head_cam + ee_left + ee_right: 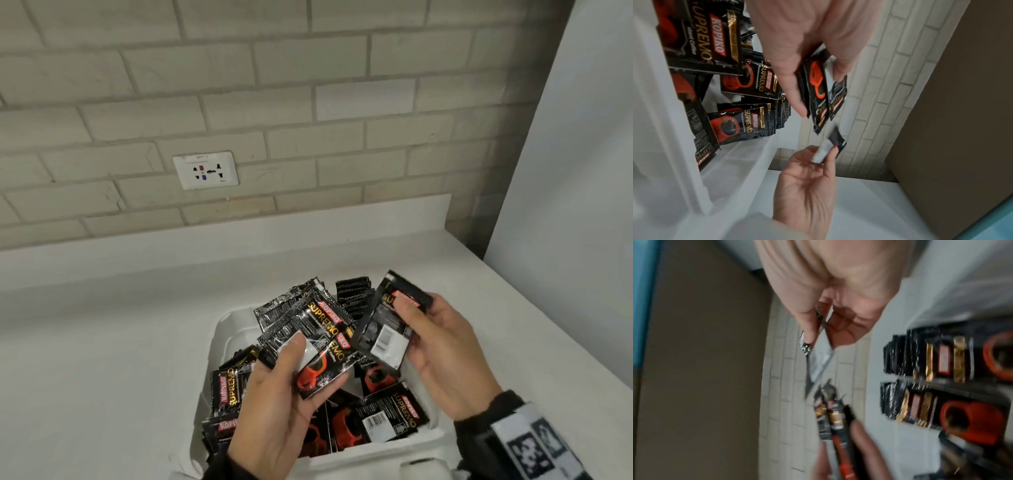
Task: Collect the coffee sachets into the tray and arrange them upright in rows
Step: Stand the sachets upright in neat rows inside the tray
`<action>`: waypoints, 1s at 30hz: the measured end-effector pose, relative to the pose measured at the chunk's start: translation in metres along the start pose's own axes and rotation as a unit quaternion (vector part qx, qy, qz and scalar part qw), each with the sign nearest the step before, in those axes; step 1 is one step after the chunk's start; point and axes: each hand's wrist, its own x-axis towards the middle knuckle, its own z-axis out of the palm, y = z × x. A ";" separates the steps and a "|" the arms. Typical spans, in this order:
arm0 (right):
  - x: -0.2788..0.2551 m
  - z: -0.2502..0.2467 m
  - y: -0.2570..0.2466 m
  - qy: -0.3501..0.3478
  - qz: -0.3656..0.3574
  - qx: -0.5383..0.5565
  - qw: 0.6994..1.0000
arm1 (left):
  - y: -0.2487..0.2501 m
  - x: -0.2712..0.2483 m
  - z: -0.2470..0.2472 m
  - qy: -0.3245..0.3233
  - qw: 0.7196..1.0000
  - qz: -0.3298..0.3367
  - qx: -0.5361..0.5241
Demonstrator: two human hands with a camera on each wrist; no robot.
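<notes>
On the white counter, near the person, stands a white tray holding a loose heap of black coffee sachets, some lying flat and some standing on edge at its far end. Above the tray's left half, the left hand grips a fanned bunch of sachets, thumb pressed across their faces and fingers curled behind. Just to the right, apart from that bunch, the right hand pinches a single sachet between thumb and fingers, its printed back with a white panel turned toward the person. On the far brick wall, to the left, sits a white socket plate.
</notes>
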 end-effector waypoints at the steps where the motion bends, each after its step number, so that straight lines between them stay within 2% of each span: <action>1: -0.002 0.001 -0.002 -0.012 0.027 0.055 0.998 | -0.001 0.000 0.000 0.003 1.000 0.012 0.002; 2: -0.006 0.004 -0.003 -0.027 0.049 0.080 0.995 | -0.002 0.001 0.001 0.005 1.000 0.023 0.005; 4: -0.014 0.009 0.004 -0.058 0.059 0.054 0.995 | -0.005 0.001 0.004 0.014 0.999 0.038 0.005; 7: -0.023 0.016 0.019 -0.060 0.020 -0.052 0.997 | -0.009 0.002 0.008 0.025 0.998 0.058 -0.004; 12: -0.030 0.019 0.029 -0.071 0.006 -0.097 0.993 | -0.013 0.004 0.007 0.043 0.995 0.087 -0.021; 16: -0.026 0.016 0.025 -0.049 -0.017 -0.130 0.990 | -0.020 0.002 0.008 -0.015 0.993 0.110 -0.044; 19: -0.024 0.013 0.021 -0.042 -0.041 -0.195 0.979 | -0.024 0.005 0.007 -0.011 0.995 0.099 -0.005; 23: -0.019 0.008 0.021 -0.024 -0.066 -0.187 0.980 | -0.025 0.004 0.008 0.010 0.997 0.068 0.020; 26: -0.014 0.002 0.023 -0.033 -0.029 -0.173 0.984 | -0.021 0.000 0.007 -0.014 0.999 0.044 0.011; 30: -0.013 -0.003 0.021 -0.079 0.032 -0.157 0.984 | -0.017 -0.001 0.004 -0.022 1.000 0.019 0.009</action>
